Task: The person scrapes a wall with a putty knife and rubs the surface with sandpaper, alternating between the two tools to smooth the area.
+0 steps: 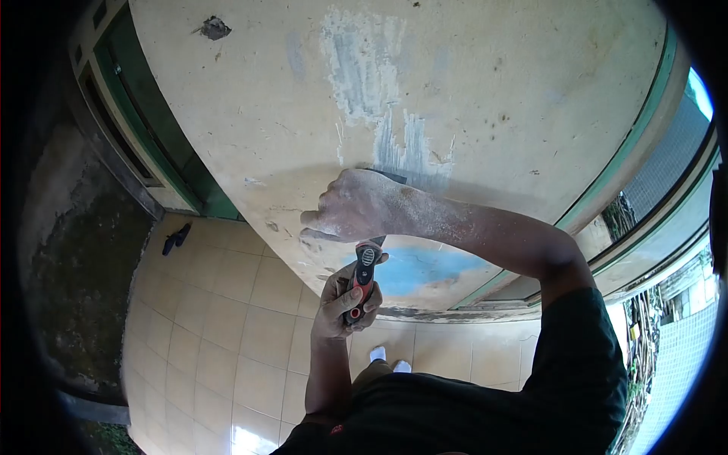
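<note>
My left hand (334, 307) is wrapped round the black and red handle of a scraper (366, 262), held upright below the wall patch. Across the upper part of the tool lies my right hand (353, 206), fingers curled and powdered with white dust along the wrist and forearm. Beyond its knuckles a dark straight blade edge shows against the wall, in line with the handle. My right fingertips are hidden behind the hand. Just above the blade, streaky grey-white filler (402, 140) runs up the cream wall (250, 98). A larger rough patch (364, 64) lies higher up.
A blue painted area (425, 269) shows low on the wall. Tiled floor (250, 334) lies below, with dark shoes (177, 239) near the green door (152, 106) on the left. A green-framed window (660, 197) stands at right. My white socks (378, 353) are near the wall base.
</note>
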`<state>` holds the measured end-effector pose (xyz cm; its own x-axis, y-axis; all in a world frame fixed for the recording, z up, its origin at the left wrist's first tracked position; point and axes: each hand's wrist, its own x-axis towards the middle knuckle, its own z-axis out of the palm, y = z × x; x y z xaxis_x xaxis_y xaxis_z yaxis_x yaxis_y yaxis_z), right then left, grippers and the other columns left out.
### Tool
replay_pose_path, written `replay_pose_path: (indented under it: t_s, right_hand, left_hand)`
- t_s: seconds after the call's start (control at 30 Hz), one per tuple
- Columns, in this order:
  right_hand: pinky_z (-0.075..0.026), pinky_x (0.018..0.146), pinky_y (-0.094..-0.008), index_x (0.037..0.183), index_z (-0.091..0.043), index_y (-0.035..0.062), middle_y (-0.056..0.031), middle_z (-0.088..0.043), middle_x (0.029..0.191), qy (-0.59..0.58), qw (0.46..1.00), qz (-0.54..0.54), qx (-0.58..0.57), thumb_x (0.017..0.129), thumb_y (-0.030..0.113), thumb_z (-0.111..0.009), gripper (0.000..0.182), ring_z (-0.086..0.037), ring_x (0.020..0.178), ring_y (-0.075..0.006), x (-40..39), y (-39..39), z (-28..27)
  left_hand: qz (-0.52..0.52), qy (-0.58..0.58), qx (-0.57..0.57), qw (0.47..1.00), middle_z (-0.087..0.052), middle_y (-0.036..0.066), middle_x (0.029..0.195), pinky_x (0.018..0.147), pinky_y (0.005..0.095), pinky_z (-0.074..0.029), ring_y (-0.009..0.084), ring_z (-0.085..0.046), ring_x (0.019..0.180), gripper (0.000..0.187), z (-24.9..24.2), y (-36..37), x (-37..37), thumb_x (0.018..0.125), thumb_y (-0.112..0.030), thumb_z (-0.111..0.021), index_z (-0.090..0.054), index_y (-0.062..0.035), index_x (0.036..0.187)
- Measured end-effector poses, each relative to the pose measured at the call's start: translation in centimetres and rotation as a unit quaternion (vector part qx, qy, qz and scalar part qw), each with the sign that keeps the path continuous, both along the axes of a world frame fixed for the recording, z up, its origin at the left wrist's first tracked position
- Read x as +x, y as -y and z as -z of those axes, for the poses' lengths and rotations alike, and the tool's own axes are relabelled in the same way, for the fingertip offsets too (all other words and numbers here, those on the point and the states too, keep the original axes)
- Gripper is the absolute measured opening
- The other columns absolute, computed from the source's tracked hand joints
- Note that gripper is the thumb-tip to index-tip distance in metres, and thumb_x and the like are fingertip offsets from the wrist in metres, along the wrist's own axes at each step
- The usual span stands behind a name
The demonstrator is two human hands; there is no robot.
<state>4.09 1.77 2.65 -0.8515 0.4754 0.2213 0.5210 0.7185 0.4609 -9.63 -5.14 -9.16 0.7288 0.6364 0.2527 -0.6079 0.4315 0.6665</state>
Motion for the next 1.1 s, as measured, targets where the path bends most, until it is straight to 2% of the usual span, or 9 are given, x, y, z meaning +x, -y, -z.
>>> replay_pose_path:
  t_s: [0.13,0.2,0.5,0.57,0.77,0.8,0.87,0.93,1.1]
  right_hand:
    - [-0.05,0.051,-0.0325,0.087,-0.053,0.0091,-0.0023,-0.057,0.051,-0.008,0.996,0.071,-0.05,0.095,0.042,-0.038,0.037,-0.064,0.054,-0.0215,-0.7,2.2,0.3]
    - [-0.053,0.058,-0.0323,0.081,-0.058,0.0081,-0.0061,-0.064,0.067,-0.013,0.988,0.089,-0.129,0.095,0.036,-0.04,0.036,-0.067,0.07,-0.0196,-0.8,2.7,0.7]
    - [-0.054,0.059,-0.0358,0.08,-0.061,0.0086,-0.0061,-0.063,0.063,-0.017,0.983,0.133,-0.127,0.095,0.043,-0.035,0.046,-0.066,0.069,-0.0218,0.1,1.5,-2.0]
    - [-0.054,0.057,-0.0339,0.08,-0.061,0.008,-0.0053,-0.064,0.063,0.024,0.978,0.137,-0.156,0.092,0.039,-0.043,0.038,-0.067,0.068,-0.0193,0.0,1.6,-2.2]
    - [-0.054,0.057,-0.0298,0.074,-0.061,0.0062,-0.004,-0.065,0.064,-0.011,0.986,0.146,-0.075,0.078,0.018,-0.063,0.013,-0.068,0.069,-0.0174,0.2,1.2,-1.5]
    - [-0.054,0.057,-0.0298,0.074,-0.061,0.0062,-0.004,-0.065,0.064,-0.011,0.987,0.145,-0.075,0.078,0.018,-0.063,0.013,-0.068,0.069,-0.0174,0.2,1.1,-1.0]
    - [-0.049,0.044,-0.03,0.072,-0.049,0.0058,-0.0024,-0.056,0.051,-0.061,0.996,0.067,-0.012,0.073,0.018,-0.063,0.019,-0.063,0.053,-0.0177,0.4,0.8,0.0]
    - [-0.049,0.044,-0.0302,0.071,-0.048,0.0058,-0.0022,-0.056,0.051,-0.046,0.995,0.081,-0.022,0.073,0.018,-0.063,0.019,-0.064,0.054,-0.0172,0.4,1.0,-1.2]
    - [-0.051,0.046,-0.0308,0.07,-0.048,0.0056,-0.0022,-0.056,0.051,-0.047,0.995,0.091,-0.009,0.073,0.017,-0.063,0.02,-0.065,0.057,-0.017,0.6,0.9,-0.6]
  left_hand:
    - [-0.038,0.022,-0.008,0.999,-0.048,0.008,0.062,0.033,0.0188,-0.026,0.0074,-0.036,0.038,0.048,2.5,-0.4,0.3,0.089,-0.023,-0.057,-0.04,0.0017,0.126]
    - [-0.035,0.025,-0.027,0.999,-0.047,0.008,0.06,0.033,0.0192,-0.026,0.0075,-0.035,0.039,0.044,3.6,-1.0,0.6,0.09,-0.023,-0.055,-0.042,0.0007,0.124]
    - [-0.045,-0.007,0.059,0.997,-0.047,0.008,0.053,0.031,0.0203,-0.023,0.0065,-0.033,0.035,0.053,2.8,-2.4,2.3,0.09,-0.033,-0.055,-0.04,0.0089,0.118]
    - [-0.058,-0.019,0.056,0.997,-0.045,0.006,0.05,0.031,0.0203,-0.023,0.0063,-0.032,0.033,0.049,2.3,-2.3,2.4,0.09,-0.035,-0.055,-0.043,0.0084,0.111]
    - [-0.05,-0.026,0.076,0.996,-0.045,0.009,0.052,0.031,0.0209,-0.021,0.0074,-0.033,0.034,0.047,2.5,-3.8,2.6,0.091,-0.034,-0.053,-0.044,0.0081,0.108]
    - [-0.067,-0.03,0.076,0.994,-0.046,0.009,0.052,0.031,0.021,-0.021,0.0077,-0.033,0.034,0.045,2.6,-3.3,2.4,0.091,-0.033,-0.052,-0.044,0.0082,0.108]
    - [-0.066,-0.034,0.091,0.993,-0.046,0.01,0.053,0.031,0.0211,-0.021,0.0081,-0.033,0.034,0.043,2.2,-3.0,2.2,0.092,-0.032,-0.05,-0.044,0.0082,0.107]
    - [-0.075,-0.032,0.007,0.997,-0.046,0.008,0.053,0.033,0.0202,-0.021,0.0065,-0.033,0.036,0.043,1.7,-2.7,2.2,0.089,-0.028,-0.058,-0.045,0.0098,0.104]
    - [-0.057,-0.01,0.012,0.998,-0.048,0.009,0.056,0.034,0.0196,-0.022,0.0064,-0.036,0.039,0.042,1.3,-2.4,2.4,0.089,-0.028,-0.058,-0.045,0.0088,0.105]
